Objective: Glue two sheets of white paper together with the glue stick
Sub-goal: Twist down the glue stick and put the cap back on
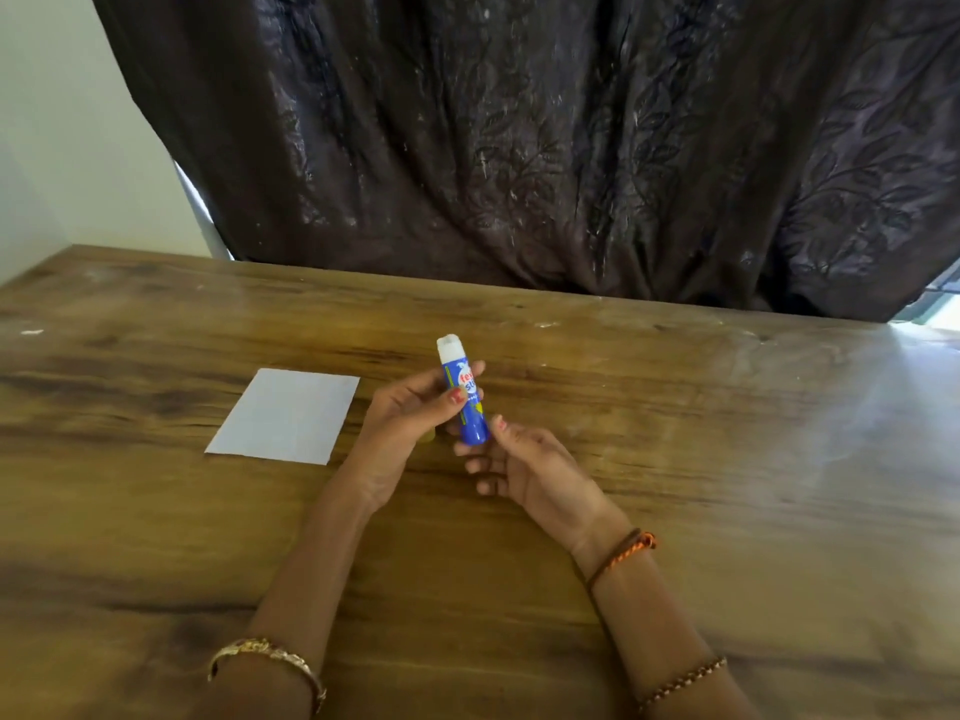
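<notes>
A blue glue stick [464,391] stands nearly upright above the table, its white uncapped tip pointing up. My left hand [410,415] grips its middle between thumb and fingers. My right hand [524,467] holds its lower end with thumb and fingertips. A small yellow piece shows under my left palm; I cannot tell what it is. White paper [284,415] lies flat on the wooden table [727,459], just left of my left hand. It looks like one sheet; a second sheet is not distinguishable.
A dark patterned curtain [545,148] hangs behind the table's far edge. A pale wall [52,148] is at the left. Bracelets sit on both wrists.
</notes>
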